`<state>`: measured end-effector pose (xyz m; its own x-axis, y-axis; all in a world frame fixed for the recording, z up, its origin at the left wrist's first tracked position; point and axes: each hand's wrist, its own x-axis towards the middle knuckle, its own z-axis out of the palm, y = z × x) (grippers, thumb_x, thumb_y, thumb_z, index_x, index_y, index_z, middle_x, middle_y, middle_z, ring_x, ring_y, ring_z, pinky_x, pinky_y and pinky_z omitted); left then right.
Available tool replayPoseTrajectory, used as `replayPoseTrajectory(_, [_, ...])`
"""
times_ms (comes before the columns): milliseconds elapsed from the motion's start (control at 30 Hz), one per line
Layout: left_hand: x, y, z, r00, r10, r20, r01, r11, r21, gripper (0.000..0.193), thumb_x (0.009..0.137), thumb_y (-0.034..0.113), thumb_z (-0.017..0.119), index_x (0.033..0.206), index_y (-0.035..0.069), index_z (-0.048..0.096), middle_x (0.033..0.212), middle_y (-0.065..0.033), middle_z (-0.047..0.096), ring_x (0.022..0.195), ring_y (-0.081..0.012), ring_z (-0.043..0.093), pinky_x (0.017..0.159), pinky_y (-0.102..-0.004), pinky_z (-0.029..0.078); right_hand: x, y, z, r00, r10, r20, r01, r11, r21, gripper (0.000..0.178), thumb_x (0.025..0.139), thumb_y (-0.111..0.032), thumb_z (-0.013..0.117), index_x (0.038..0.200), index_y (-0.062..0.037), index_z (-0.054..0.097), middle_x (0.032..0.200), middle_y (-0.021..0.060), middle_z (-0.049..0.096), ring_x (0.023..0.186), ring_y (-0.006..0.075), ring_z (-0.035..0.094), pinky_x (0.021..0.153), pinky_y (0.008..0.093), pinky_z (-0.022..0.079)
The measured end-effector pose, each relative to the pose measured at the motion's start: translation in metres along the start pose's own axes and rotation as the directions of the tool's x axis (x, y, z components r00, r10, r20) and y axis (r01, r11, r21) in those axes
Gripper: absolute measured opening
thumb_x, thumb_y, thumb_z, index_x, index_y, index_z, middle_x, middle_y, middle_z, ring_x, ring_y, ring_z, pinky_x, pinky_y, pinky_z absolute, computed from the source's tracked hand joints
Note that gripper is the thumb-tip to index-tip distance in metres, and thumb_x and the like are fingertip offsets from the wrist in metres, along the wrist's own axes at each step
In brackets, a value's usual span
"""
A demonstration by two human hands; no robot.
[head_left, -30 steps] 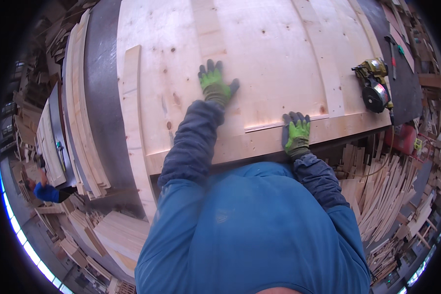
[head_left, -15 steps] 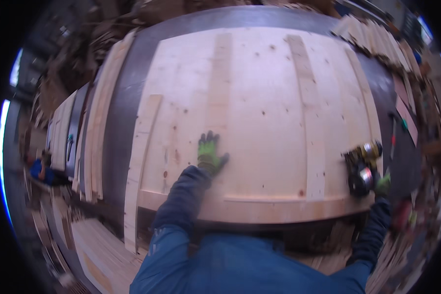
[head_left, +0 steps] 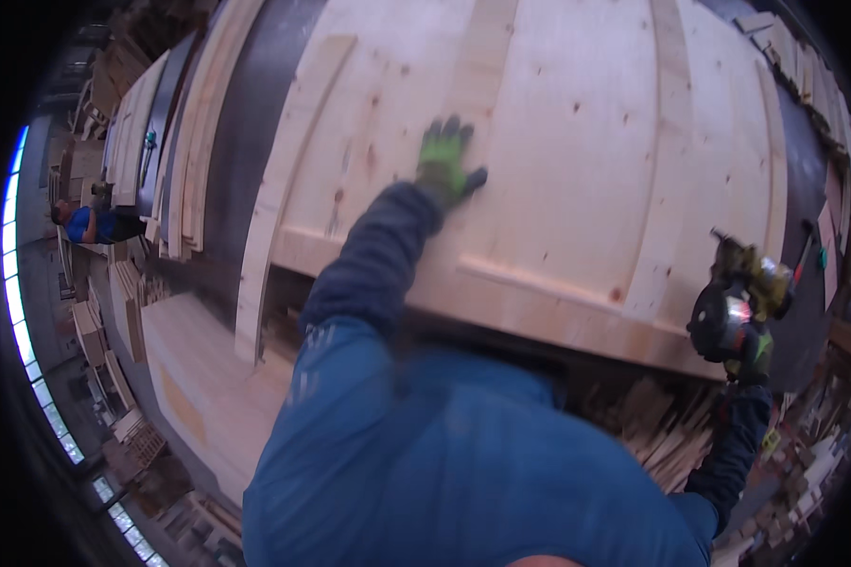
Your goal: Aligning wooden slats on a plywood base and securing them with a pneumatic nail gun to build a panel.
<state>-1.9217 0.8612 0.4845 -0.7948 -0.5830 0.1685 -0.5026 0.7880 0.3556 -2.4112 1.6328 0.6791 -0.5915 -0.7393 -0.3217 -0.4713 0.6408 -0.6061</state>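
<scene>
My left hand [head_left: 447, 163], in a green and dark work glove, lies flat with spread fingers on a large pale wooden panel [head_left: 567, 151]. Wooden battens run across the panel; one batten [head_left: 667, 142] lies right of my left hand, and a loose-looking one [head_left: 288, 180] sticks out past the near edge at the left. At the panel's near right corner, my right hand [head_left: 755, 357] is closed round a nail gun [head_left: 739, 298] with a round black magazine. The glove and tool partly hide its handle.
A dark tabletop [head_left: 255, 123] carries the panel. Long boards [head_left: 203, 123] lie at the left, and a sheet stack [head_left: 208, 378] stands below them. A hammer-like tool [head_left: 804, 250] rests at the right. A person in blue [head_left: 85, 224] is at the far left. Wood offcuts [head_left: 652, 416] sit under the table.
My view has tilted and shifted, so the panel sits higher in the picture. My left hand still rests on the panel. The nail gun stays in my right hand, now turned differently.
</scene>
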Motion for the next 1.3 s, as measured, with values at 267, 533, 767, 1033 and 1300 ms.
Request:
replayPoseTrajectory(267, [-0.008, -0.005, 0.006, 0.978, -0.135, 0.162, 0.144, 0.988, -0.05, 0.116, 0.098, 0.069, 0.087, 0.192, 0.01, 0.052, 0.205, -0.0218, 0.038, 0.188, -0.0563, 0.027, 0.157, -0.0638, 0.018, -0.204, -0.17, 0.107, 0.719, 0.322, -0.615, 0.002, 0.885, 0.466, 0.072, 0.129, -0.049, 0.069, 0.182, -0.0009, 0.061, 0.181, 0.0146, 0.069, 0.16, 0.0297, 0.069, 0.136, 0.0475, 0.054])
replayPoseTrajectory(533, [-0.025, -0.038, -0.024, 0.95, -0.147, 0.275, 0.162, 0.986, -0.032, 0.118, 0.106, 0.076, 0.076, 0.198, 0.01, 0.044, 0.209, -0.0205, 0.03, 0.191, -0.0544, 0.022, 0.157, -0.0645, 0.014, -0.149, -0.55, 0.338, 0.882, 0.47, 0.02, -0.266, 0.462, 0.846, 0.052, 0.116, -0.019, 0.079, 0.164, 0.0021, 0.074, 0.134, 0.0098, 0.089, 0.107, 0.0205, 0.086, 0.09, 0.0376, 0.07])
replayPoseTrajectory(767, [-0.032, -0.063, -0.028, 0.986, -0.029, 0.164, 0.04, 0.997, -0.065, 0.119, 0.103, 0.083, 0.078, 0.195, 0.011, 0.05, 0.205, -0.0213, 0.04, 0.189, -0.0548, 0.029, 0.156, -0.0648, 0.017, -0.048, -0.64, 0.43, 0.869, 0.462, 0.18, -0.456, 0.602, 0.656, 0.054, 0.102, -0.007, 0.098, 0.153, 0.0008, 0.082, 0.131, 0.0101, 0.09, 0.104, 0.0175, 0.085, 0.088, 0.0345, 0.07])
replayPoseTrajectory(1033, [-0.036, -0.056, -0.022, 0.993, -0.033, 0.111, 0.046, 0.993, -0.113, 0.118, 0.104, 0.081, 0.078, 0.194, 0.011, 0.051, 0.206, -0.0212, 0.038, 0.189, -0.0553, 0.028, 0.156, -0.0654, 0.017, -0.006, -0.647, 0.464, 0.937, 0.324, 0.129, -0.339, 0.758, 0.557, 0.05, 0.108, -0.015, 0.098, 0.153, 0.0019, 0.082, 0.128, 0.0093, 0.091, 0.102, 0.0165, 0.086, 0.087, 0.0368, 0.07])
replayPoseTrajectory(1300, [-0.035, -0.05, -0.021, 0.994, -0.024, 0.104, 0.033, 0.995, -0.094, 0.118, 0.101, 0.078, 0.082, 0.193, 0.01, 0.053, 0.203, -0.0221, 0.042, 0.187, -0.056, 0.031, 0.155, -0.0673, 0.017, -0.016, -0.624, 0.438, 0.932, 0.357, 0.054, -0.323, 0.759, 0.565, 0.055, 0.108, -0.008, 0.094, 0.159, 0.0044, 0.077, 0.144, 0.0138, 0.087, 0.12, 0.0212, 0.085, 0.105, 0.0403, 0.07])
